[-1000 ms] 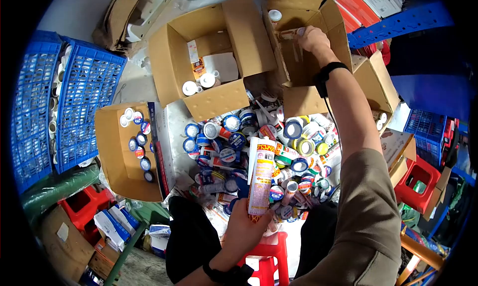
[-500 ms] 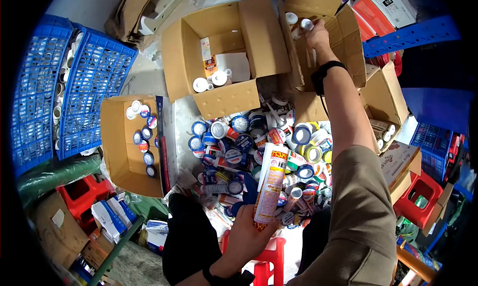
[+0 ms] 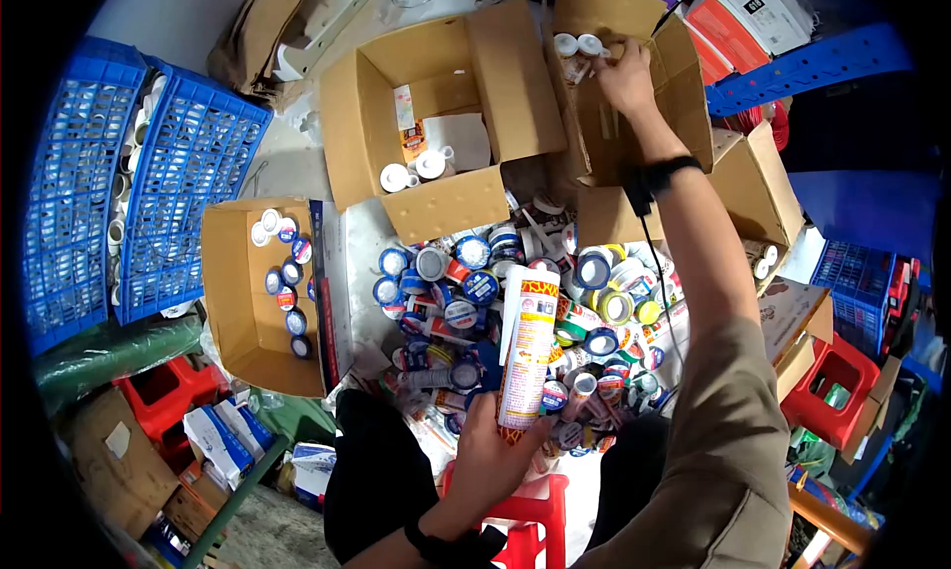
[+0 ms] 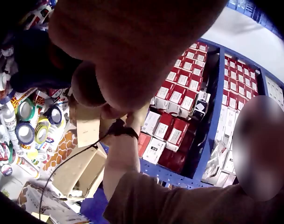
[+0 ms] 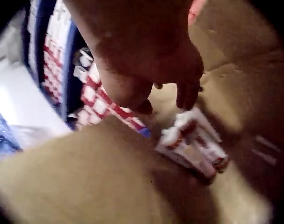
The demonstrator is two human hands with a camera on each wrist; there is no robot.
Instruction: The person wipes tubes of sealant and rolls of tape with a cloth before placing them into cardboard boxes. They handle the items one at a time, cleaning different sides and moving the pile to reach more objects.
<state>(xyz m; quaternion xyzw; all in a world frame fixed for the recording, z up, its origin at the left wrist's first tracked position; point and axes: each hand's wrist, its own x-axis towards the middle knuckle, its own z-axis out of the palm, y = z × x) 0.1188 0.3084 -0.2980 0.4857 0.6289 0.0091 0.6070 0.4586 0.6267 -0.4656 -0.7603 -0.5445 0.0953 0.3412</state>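
Observation:
My left hand (image 3: pixel 492 455) is wrapped round the lower end of a printed white and orange cartridge (image 3: pixel 528 356), held upright over the pile; a second white tube lies against its side. In the left wrist view the hand (image 4: pixel 118 51) fills the top and the cartridge cannot be made out. My right hand (image 3: pixel 626 82) is inside the upper right cardboard box (image 3: pixel 684 69), its fingers loosely bent beside two white-capped tubes (image 3: pixel 588 46). The right wrist view has this hand (image 5: pixel 146 56) above the printed tubes (image 5: pixel 195 149), fingertips close to the caps.
Mixed tape rolls and tubes (image 3: pixel 480 288) lie heaped in front. An open box (image 3: pixel 421 215) with a few white rolls stands left of the right hand's box, a smaller box (image 3: pixel 238 302) of rolls further left. Blue crates (image 3: pixel 188 188) and a red stool (image 3: pixel 540 510) are around.
The white-capped tube that my right hand gripped now stands beside the other one in the box, and the fingers have come off it. The left hand still holds the cartridge, now more upright.

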